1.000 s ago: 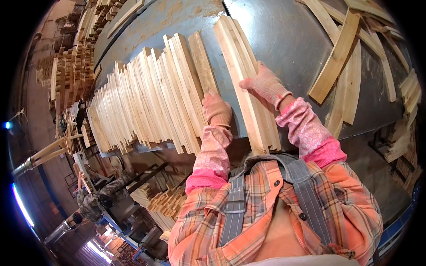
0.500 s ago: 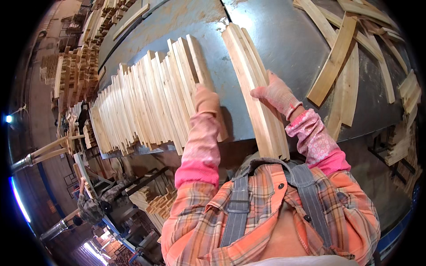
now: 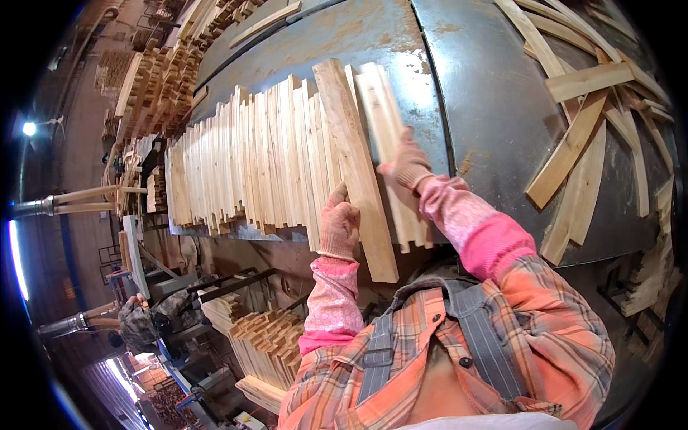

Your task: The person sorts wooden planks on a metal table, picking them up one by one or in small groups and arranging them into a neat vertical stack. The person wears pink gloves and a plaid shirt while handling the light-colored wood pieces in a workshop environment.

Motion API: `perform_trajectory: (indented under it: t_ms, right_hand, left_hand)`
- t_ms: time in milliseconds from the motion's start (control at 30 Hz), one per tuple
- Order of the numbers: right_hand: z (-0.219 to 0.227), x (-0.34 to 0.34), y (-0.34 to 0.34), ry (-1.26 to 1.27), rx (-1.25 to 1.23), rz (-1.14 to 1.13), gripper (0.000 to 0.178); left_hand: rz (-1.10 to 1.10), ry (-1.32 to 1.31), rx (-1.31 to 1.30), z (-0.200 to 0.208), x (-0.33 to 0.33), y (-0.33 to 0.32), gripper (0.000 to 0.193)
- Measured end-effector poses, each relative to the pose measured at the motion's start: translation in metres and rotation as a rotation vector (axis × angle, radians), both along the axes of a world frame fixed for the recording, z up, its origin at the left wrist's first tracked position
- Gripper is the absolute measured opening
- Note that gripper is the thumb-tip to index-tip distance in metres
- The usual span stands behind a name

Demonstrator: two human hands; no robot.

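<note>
Your gloved left hand grips a wide plank overhanging the steel surface's near edge; right hand, fingers flat, presses narrow slats. The overhanging plank could tip off.

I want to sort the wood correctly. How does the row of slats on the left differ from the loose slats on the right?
The row stands packed, side by side and parallel; the loose slats lie scattered and crossing. The row lies by the left hand; the loose slats lie untouched. Both are pale wood on the metal table.
</note>
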State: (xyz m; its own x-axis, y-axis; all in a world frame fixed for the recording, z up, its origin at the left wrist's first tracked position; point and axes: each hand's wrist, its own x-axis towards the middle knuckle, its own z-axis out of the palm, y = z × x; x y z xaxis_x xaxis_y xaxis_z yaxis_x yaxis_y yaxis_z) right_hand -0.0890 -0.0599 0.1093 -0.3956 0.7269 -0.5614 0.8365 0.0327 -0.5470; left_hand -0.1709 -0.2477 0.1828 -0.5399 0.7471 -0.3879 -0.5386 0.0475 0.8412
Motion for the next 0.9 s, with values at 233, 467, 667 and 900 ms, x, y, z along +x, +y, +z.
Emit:
perform_trajectory:
  t_ms: [233,467,667,900]
  right_hand:
    - [-0.014,0.004,-0.020,1.037,-0.506,0.154,0.044]
    - [0.061,0.209,0.005,0.643,-0.282,-0.508,0.034]
    - [0.047,0.465,0.026,0.407,0.271,-1.113,0.035]
    - [0.122,0.743,0.107,-0.472,0.772,-0.805,0.042]
  left_hand:
    - [-0.028,-0.011,-0.185,0.010,-0.024,-0.012,0.050]
    - [-0.487,0.348,0.033,-0.033,0.065,0.191,0.062]
    - [-0.685,0.789,0.020,-0.079,0.119,0.301,0.062]
    - [-0.830,1.227,-0.281,-0.078,0.233,0.363,0.102]
